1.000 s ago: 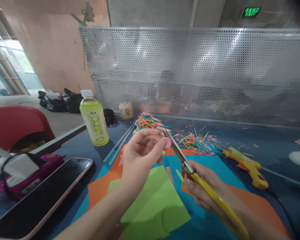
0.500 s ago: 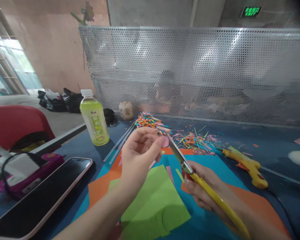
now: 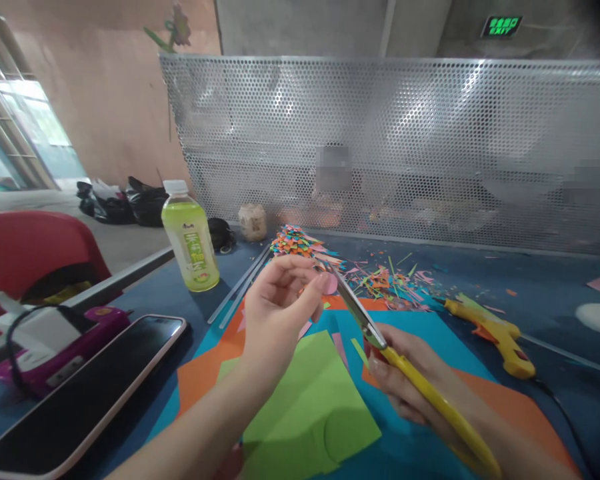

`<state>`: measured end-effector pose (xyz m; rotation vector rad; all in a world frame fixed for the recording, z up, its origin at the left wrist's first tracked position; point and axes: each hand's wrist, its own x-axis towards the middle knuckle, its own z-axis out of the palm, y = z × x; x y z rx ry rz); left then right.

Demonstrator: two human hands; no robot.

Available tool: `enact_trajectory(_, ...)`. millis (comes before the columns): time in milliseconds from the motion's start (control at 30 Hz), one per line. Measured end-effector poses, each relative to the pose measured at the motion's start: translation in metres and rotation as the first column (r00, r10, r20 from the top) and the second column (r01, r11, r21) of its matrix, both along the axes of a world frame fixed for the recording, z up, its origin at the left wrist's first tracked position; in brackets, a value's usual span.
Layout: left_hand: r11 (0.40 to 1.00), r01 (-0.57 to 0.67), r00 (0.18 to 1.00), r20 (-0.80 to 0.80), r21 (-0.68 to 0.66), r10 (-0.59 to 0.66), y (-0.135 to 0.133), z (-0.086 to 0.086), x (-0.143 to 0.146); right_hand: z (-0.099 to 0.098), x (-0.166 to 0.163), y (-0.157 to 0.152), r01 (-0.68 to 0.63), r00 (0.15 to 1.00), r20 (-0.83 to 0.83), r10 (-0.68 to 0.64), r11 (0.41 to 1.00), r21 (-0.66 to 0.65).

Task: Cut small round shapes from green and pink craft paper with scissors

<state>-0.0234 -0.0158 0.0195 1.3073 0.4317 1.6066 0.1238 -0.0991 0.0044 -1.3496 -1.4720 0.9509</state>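
Between the thumb and fingers of my left hand is a small pink paper piece with a rounded edge. My right hand grips yellow-handled scissors, whose blades point up and left to the paper at my left fingertips. Whether the blades touch the paper I cannot tell. Below my hands lies a green paper sheet over blue paper and orange paper. A heap of small folded coloured paper pieces sits just beyond my left hand.
Paper scraps are strewn behind the scissors. A yellow glue gun with a cord lies at right. On the left are a drink bottle, a phone and a purple power strip. A perforated metal panel borders the table's back.
Both hands, the pink paper and the scissors hold almost the same positions. The view has shifted very slightly.
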Motion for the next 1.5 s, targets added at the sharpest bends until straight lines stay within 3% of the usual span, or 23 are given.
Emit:
enact_trajectory(133,1.000,-0.021,1.000,0.003,-0.008,0.021,0.001,0.001,0.000,0.002,-0.003,-0.001,0.029,0.998,-0.045,-0.033,0.994,-0.102)
enact_trajectory(333,0.999,-0.016,1.000,0.008,-0.034,0.016,0.000,0.002,0.001,-0.007,-0.002,0.008,0.012,0.985,-0.171,-0.034,0.992,-0.128)
enact_trajectory(467,0.997,-0.029,1.000,-0.013,-0.075,0.029,0.002,0.002,0.002,-0.013,0.015,0.027,-0.012,0.946,-0.310,-0.094,0.946,-0.324)
enact_trajectory(533,0.993,-0.037,0.999,-0.027,-0.114,0.034,0.004,0.001,0.003,-0.013,0.027,0.037,-0.154,0.876,-0.478,-0.066,0.900,-0.408)
enact_trajectory(600,0.987,-0.028,0.999,-0.035,-0.157,0.022,0.005,0.001,0.004,-0.010,0.038,0.045,-0.198,0.822,-0.564,-0.073,0.893,-0.405)
enact_trajectory(767,0.976,-0.047,0.996,-0.090,-0.213,0.028,0.005,0.000,0.005,-0.001,0.047,0.052,-0.068,0.797,-0.590,-0.127,0.952,-0.298)
enact_trajectory(1033,0.974,0.010,0.990,-0.137,-0.226,-0.042,0.013,-0.009,0.006,-0.001,0.042,0.052,0.076,0.862,-0.468,-0.194,0.963,-0.258)
enact_trajectory(1200,0.972,0.031,0.988,-0.143,-0.234,-0.065,0.012,-0.007,0.007,-0.006,0.037,0.050,0.154,0.897,-0.394,-0.201,0.977,-0.146)
enact_trajectory(1333,0.963,0.036,0.983,-0.165,-0.268,-0.082,0.008,-0.005,0.008,-0.002,0.027,0.038,0.097,0.965,-0.248,-0.089,0.995,0.023)
enact_trajectory(1500,0.966,0.082,0.981,-0.153,-0.243,-0.122,0.004,-0.008,0.008,-0.001,0.021,0.029,0.022,0.997,-0.075,-0.023,1.000,-0.012)
